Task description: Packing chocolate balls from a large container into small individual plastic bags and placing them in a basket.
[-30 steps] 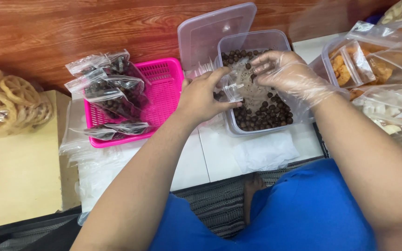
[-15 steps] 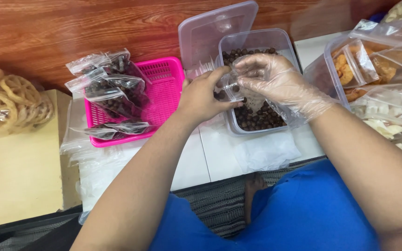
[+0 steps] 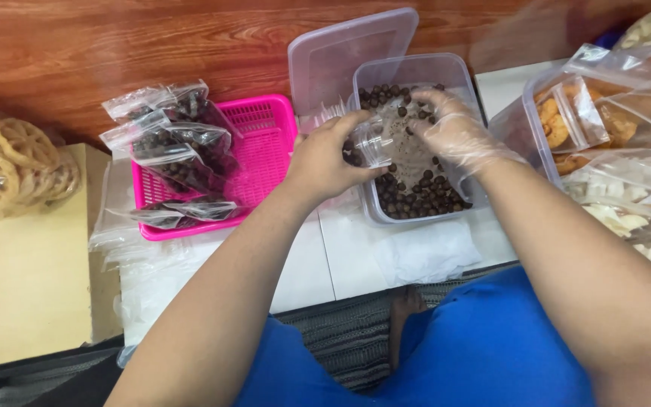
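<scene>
At frame centre our bare left hand (image 3: 329, 162) pinched a small clear bag (image 3: 395, 143) open over the plastic tub (image 3: 374, 211); our gloved right hand (image 3: 450, 136) cupped dark round snacks (image 3: 423, 197). We judged the bag limp, slippery, best gripped at its rim. Beyond left, filled bags (image 3: 171, 139) lay in the pink basket (image 3: 261, 143).

A small clear plastic bag (image 3: 377, 143) sits just above centre, pinched at its mouth by the bare left hand (image 3: 329, 162) while the gloved right hand (image 3: 450, 136) touches it from the other side, over a clear tub of dark round balls (image 3: 416, 188). At nine to ten o'clock, filled clear bags of the same dark balls (image 3: 178, 147) lie piled in a pink basket (image 3: 265, 143). At three o'clock, clear bags of pale and orange snacks (image 3: 619, 158) are heaped together. At the far nine o'clock edge lies a clear bag of ring-shaped biscuits (image 3: 9, 162).
</scene>
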